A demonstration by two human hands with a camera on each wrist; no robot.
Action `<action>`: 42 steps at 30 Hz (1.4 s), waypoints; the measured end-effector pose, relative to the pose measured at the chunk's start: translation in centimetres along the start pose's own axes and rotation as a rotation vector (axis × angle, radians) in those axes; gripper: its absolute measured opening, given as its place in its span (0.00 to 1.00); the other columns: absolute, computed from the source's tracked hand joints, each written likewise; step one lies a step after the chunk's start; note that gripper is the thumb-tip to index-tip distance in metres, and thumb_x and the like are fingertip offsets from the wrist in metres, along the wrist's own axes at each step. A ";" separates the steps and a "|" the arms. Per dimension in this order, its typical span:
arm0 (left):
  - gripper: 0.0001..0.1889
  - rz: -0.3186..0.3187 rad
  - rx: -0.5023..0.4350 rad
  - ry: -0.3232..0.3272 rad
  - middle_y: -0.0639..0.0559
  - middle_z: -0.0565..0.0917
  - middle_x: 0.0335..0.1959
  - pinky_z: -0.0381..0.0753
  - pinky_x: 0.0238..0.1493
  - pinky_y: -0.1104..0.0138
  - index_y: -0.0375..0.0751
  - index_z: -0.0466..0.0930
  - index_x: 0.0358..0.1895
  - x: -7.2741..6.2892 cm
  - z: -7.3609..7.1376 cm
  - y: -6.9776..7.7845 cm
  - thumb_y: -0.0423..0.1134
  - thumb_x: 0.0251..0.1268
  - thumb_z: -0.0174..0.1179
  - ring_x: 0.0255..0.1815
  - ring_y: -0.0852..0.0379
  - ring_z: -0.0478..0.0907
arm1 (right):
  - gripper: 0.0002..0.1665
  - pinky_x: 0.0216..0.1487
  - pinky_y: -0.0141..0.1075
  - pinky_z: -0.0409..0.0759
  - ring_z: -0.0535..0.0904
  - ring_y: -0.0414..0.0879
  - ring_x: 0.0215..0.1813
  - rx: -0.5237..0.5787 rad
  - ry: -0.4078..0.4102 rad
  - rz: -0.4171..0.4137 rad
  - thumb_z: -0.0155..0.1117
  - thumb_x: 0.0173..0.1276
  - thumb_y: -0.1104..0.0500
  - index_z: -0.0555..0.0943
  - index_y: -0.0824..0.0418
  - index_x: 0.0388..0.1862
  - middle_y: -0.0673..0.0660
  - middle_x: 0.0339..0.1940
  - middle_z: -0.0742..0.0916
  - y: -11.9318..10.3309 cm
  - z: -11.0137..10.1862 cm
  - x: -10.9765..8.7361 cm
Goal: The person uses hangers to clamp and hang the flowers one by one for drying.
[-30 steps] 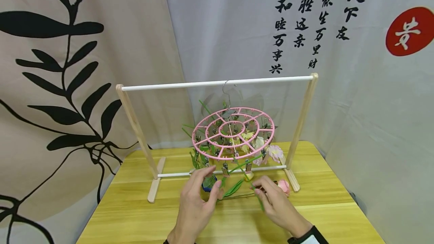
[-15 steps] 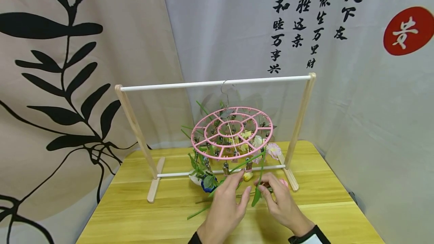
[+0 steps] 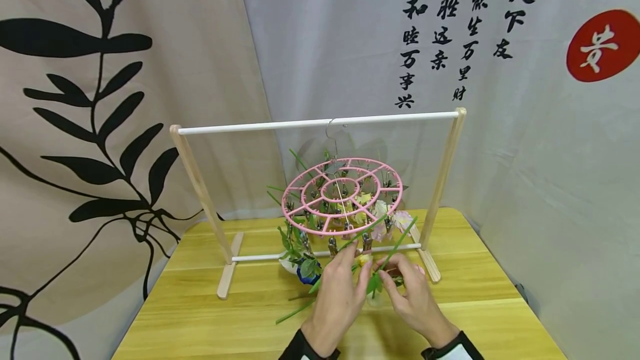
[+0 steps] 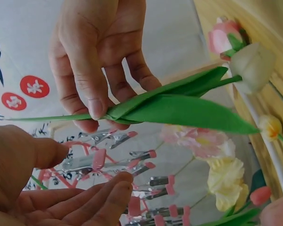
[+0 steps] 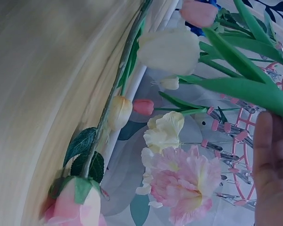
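My right hand [image 3: 412, 296] pinches the green stem of a white tulip [image 4: 252, 68], just where its leaves [image 4: 179, 108] begin. The bloom hangs downward in the head view, and the stem slants up to the right past the pink hanger's [image 3: 342, 233] rim. Close beside it, my left hand [image 3: 337, 299] has its thumb and fingers apart. A metal clip with a pink tip [image 4: 85, 161] shows between them in the left wrist view. More clips and several clipped flowers hang below the hanger, among them a pink-white flower [image 5: 184, 181] and a yellow one [image 4: 226, 181].
The hanger hooks over the white bar [image 3: 250, 126] of a wooden-legged rack [image 3: 445, 182]. A pink rose [image 5: 75, 207] lies on the wooden table [image 3: 200, 321], right of my hands. A blue flower [image 3: 308, 279] is at the left, with a green stem [image 3: 295, 313] in front of it.
My left hand has moved right, close to my right hand. The tulip's stem has swung from leaning left to leaning right, while my right hand stays in nearly the same place.
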State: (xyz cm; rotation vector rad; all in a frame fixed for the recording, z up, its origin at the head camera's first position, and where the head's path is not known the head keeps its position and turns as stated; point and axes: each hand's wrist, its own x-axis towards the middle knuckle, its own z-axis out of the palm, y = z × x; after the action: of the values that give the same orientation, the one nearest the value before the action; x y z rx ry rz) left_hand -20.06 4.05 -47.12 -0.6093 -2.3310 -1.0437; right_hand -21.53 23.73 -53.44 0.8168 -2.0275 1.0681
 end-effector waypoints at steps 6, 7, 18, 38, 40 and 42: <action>0.21 -0.018 -0.026 0.046 0.30 0.94 0.62 0.99 0.53 0.57 0.27 0.85 0.72 0.0 -0.2 -0.4 0.32 0.84 0.73 0.57 0.40 0.98 | 0.21 0.48 0.28 0.93 0.95 0.45 0.46 0.027 -0.004 0.055 0.72 0.76 0.79 0.86 0.58 0.59 0.52 0.49 0.95 -0.3 0.4 0.2; 0.21 -0.017 -0.028 0.053 0.30 0.94 0.62 0.99 0.53 0.57 0.27 0.85 0.72 -0.1 -0.2 -0.5 0.32 0.84 0.73 0.56 0.41 0.98 | 0.20 0.47 0.28 0.93 0.95 0.46 0.45 0.032 -0.002 0.060 0.71 0.77 0.78 0.86 0.58 0.58 0.52 0.48 0.95 -0.4 0.5 0.2; 0.18 0.033 -0.005 0.126 0.34 0.95 0.54 1.00 0.50 0.57 0.28 0.86 0.68 -0.2 -0.8 -1.2 0.31 0.84 0.73 0.53 0.41 0.98 | 0.19 0.42 0.27 0.94 0.98 0.45 0.42 0.064 0.021 0.069 0.75 0.75 0.78 0.86 0.59 0.54 0.56 0.48 0.96 -1.1 0.9 1.1; 0.14 -0.027 -0.059 0.176 0.44 0.94 0.49 0.97 0.48 0.66 0.34 0.91 0.61 0.5 -2.8 -1.7 0.35 0.80 0.75 0.46 0.51 0.95 | 0.15 0.44 0.28 0.95 0.98 0.47 0.41 0.108 0.009 0.072 0.75 0.78 0.77 0.86 0.64 0.57 0.56 0.46 0.95 -3.4 1.5 3.3; 0.13 -0.042 -0.079 0.172 0.44 0.94 0.48 0.97 0.48 0.66 0.35 0.92 0.59 0.5 -3.2 -1.9 0.36 0.79 0.76 0.46 0.51 0.95 | 0.14 0.44 0.28 0.95 0.98 0.47 0.42 0.127 0.009 0.074 0.72 0.80 0.77 0.86 0.63 0.55 0.57 0.47 0.95 -3.6 1.7 3.5; 0.12 -0.061 -0.102 0.162 0.45 0.94 0.46 0.97 0.48 0.65 0.36 0.92 0.57 0.6 -3.6 -2.1 0.38 0.78 0.76 0.45 0.52 0.95 | 0.13 0.44 0.29 0.95 0.98 0.48 0.42 0.148 0.012 0.081 0.70 0.81 0.78 0.86 0.63 0.54 0.59 0.47 0.95 -3.8 1.8 3.8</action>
State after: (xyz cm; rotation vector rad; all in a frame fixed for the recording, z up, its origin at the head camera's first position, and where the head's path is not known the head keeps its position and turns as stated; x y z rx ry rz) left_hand -20.80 0.13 -45.85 -0.4757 -2.1781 -1.2000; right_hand -21.24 19.66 -49.57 0.8059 -2.0041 1.2775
